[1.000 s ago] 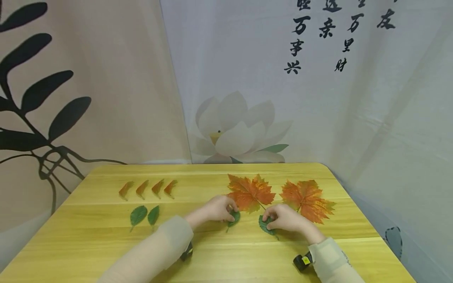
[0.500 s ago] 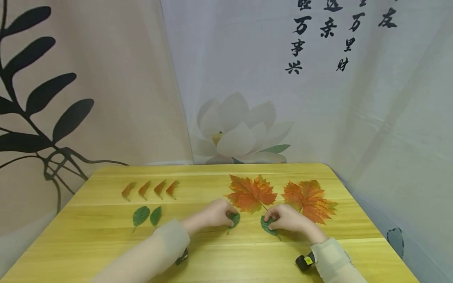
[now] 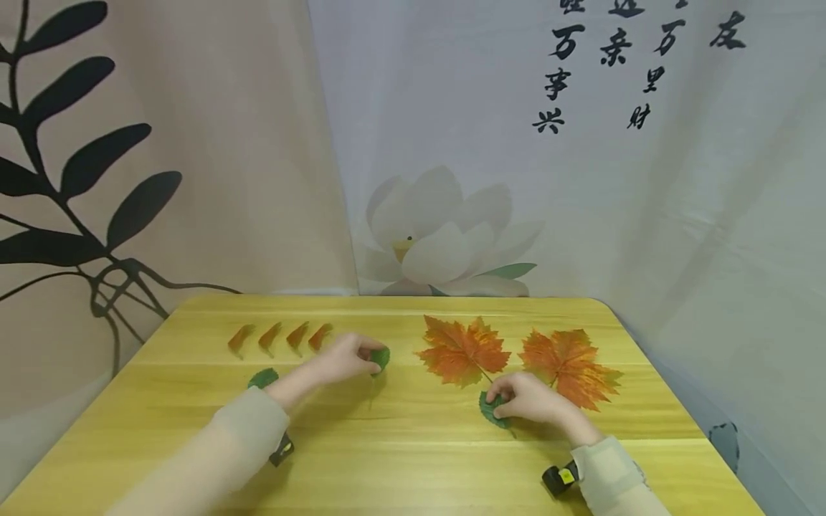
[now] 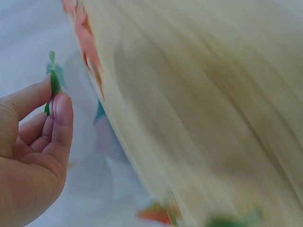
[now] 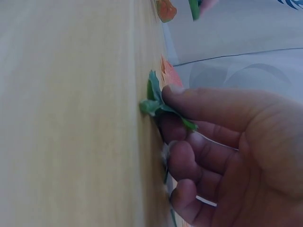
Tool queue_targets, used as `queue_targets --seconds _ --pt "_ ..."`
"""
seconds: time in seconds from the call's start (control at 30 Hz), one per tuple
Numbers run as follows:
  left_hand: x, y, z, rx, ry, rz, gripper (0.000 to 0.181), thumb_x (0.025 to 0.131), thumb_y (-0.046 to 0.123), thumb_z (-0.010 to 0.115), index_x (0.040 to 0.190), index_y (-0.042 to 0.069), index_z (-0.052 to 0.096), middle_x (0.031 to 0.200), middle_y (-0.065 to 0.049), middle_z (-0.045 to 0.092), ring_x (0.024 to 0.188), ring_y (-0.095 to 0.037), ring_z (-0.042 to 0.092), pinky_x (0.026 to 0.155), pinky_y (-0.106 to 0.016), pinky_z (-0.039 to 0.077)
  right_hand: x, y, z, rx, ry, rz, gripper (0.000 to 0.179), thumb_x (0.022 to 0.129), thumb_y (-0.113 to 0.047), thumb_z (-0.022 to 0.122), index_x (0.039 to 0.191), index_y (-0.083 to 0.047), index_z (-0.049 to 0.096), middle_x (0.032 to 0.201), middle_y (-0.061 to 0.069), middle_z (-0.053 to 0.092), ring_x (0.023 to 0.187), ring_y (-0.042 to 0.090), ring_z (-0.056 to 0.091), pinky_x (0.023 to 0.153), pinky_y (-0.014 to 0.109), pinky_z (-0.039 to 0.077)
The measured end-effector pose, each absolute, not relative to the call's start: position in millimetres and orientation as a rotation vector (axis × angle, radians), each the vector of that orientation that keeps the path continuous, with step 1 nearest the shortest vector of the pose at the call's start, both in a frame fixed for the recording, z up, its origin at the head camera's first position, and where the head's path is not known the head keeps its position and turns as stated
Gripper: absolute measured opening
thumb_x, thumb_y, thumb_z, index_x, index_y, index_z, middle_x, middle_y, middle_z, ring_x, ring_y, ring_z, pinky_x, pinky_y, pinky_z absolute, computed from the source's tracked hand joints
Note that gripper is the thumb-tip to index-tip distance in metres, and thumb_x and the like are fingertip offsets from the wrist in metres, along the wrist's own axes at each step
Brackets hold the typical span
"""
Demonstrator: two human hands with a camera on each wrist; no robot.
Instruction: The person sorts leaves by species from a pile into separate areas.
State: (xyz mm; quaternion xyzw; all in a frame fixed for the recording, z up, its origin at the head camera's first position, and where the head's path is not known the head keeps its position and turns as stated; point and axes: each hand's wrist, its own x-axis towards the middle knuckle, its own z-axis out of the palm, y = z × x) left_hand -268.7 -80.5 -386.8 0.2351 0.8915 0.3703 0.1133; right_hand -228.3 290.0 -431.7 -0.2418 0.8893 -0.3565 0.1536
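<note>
My left hand [image 3: 348,356] pinches a green leaf [image 3: 381,358] between thumb and fingertips, raised over the table, with its shadow below. Edge-on in the left wrist view, that leaf [image 4: 55,84] stands up from the fingertips. Farther right, my right hand [image 3: 525,398] grips another green leaf [image 3: 493,411] low at the tabletop, its stem pointing toward me. From the right wrist, this leaf [image 5: 157,106] looks bent under the thumb, close to the wood. A third green leaf [image 3: 263,378] shows partly behind my left forearm.
Two large orange maple leaves [image 3: 461,351] [image 3: 571,367] lie beyond my right hand. Several small folded orange leaves [image 3: 269,338] form a row at the back left of the wooden table [image 3: 413,466]. A printed cloth [image 3: 445,143] hangs behind the table's far edge.
My left hand has lifted its green leaf from beside the right one and carried it left and back. Its forearm now covers part of the left green leaves. The right hand stays at its leaf.
</note>
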Motion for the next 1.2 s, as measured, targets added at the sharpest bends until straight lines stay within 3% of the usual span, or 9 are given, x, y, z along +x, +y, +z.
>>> queue_targets --seconds 0.17,0.47,0.8,1.0,1.2 --pt "-267 -123 -385 0.618 2.707 1.014 0.044 0.085 0.013 0.075 0.123 -0.005 0.063 0.077 0.002 0.062 0.058 -0.01 0.045 0.051 -0.022 0.04 -227 290 -431 -0.685 2.541 -1.031 0.013 0.083 -0.011 0.075 0.095 -0.012 0.07 0.075 -0.002 0.055 0.07 0.016 0.045 0.061 0.029 0.039" --pt "-253 -162 -399 0.558 2.697 0.941 0.046 0.085 0.01 0.073 0.124 -0.011 0.059 0.063 0.0 0.051 0.046 -0.008 0.043 0.044 -0.018 0.039 -225 292 -428 -0.667 2.525 -1.048 0.013 0.085 -0.011 0.074 0.097 -0.01 0.069 0.075 -0.001 0.056 0.067 0.014 0.045 0.06 0.028 0.04" --pt "-243 -162 -416 0.536 2.725 0.859 0.046 0.084 0.006 0.073 0.124 -0.012 0.058 0.066 0.0 0.053 0.047 -0.009 0.049 0.046 -0.021 0.045 -227 291 -431 -0.668 2.523 -1.04 0.013 0.085 -0.012 0.073 0.098 -0.011 0.069 0.074 -0.001 0.056 0.066 0.012 0.045 0.059 0.027 0.039" --pt "-241 -159 -416 0.486 2.729 0.824 0.045 0.083 0.005 0.074 0.122 -0.012 0.059 0.077 -0.003 0.06 0.048 -0.015 0.055 0.048 -0.023 0.049 -228 291 -432 -0.676 2.534 -1.029 0.012 0.085 -0.012 0.074 0.097 -0.013 0.069 0.075 -0.002 0.056 0.068 0.012 0.046 0.06 0.026 0.04" --pt "-241 -157 -413 0.48 2.742 0.812 0.044 0.082 0.007 0.076 0.12 -0.01 0.062 0.067 0.001 0.06 0.038 -0.008 0.045 0.041 -0.021 0.044 -227 290 -430 -0.693 2.558 -1.019 0.013 0.085 -0.011 0.074 0.096 -0.012 0.069 0.076 -0.003 0.055 0.07 0.014 0.046 0.062 0.028 0.041"
